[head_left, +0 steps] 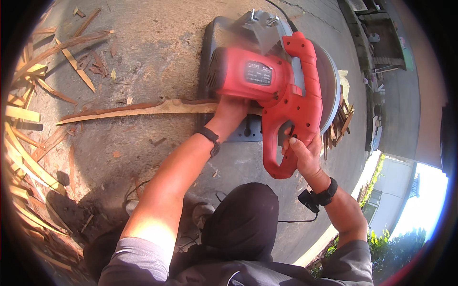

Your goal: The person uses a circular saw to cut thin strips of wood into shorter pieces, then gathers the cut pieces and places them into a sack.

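Observation:
A red cut-off saw [291, 112] with a large round blade [331, 81] stands in front of me on a dark metal base [243, 135]. My right hand [305, 153] is closed around its rear D-shaped handle, near the trigger. Beneath the motor housing [253, 74], my left hand [232, 113] holds a long, bark-edged wood strip [143, 110] down over the base; the motor hides my fingertips. The strip reaches far out to the left and passes under the saw on the right. Whether the blade touches it is hidden.
Split wood pieces [36, 164] lie heaped along the left, with loose slivers [76, 64] farther up. Short cut pieces [341, 121] are piled right of the blade. A black power cord [282, 12] runs from the saw's far side. My knee [243, 217] is close below the saw.

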A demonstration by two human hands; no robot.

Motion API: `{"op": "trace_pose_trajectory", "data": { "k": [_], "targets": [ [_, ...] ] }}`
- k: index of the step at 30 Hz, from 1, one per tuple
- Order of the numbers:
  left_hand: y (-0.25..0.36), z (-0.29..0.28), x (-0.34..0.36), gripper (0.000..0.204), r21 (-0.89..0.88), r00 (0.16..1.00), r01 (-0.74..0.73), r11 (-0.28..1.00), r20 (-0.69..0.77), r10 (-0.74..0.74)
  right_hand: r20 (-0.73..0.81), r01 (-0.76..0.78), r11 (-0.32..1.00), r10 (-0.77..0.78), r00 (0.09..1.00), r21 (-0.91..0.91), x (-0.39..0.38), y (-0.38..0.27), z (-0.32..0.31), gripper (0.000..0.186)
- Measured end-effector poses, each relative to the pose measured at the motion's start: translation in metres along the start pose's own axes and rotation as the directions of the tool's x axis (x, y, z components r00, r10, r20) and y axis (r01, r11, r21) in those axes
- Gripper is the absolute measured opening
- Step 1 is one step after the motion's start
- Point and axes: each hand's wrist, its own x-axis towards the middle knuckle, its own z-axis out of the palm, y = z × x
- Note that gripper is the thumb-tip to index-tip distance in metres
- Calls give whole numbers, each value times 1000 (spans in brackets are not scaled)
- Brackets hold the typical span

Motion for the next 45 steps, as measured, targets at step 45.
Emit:
{"op": "trace_pose_trajectory", "data": {
  "k": [45],
  "targets": [
    [-89,-274,-198,35,108,612,-196,975,790,36,64,-318,937,329,942,-144,79,-194,-61,31]
  ]
}}
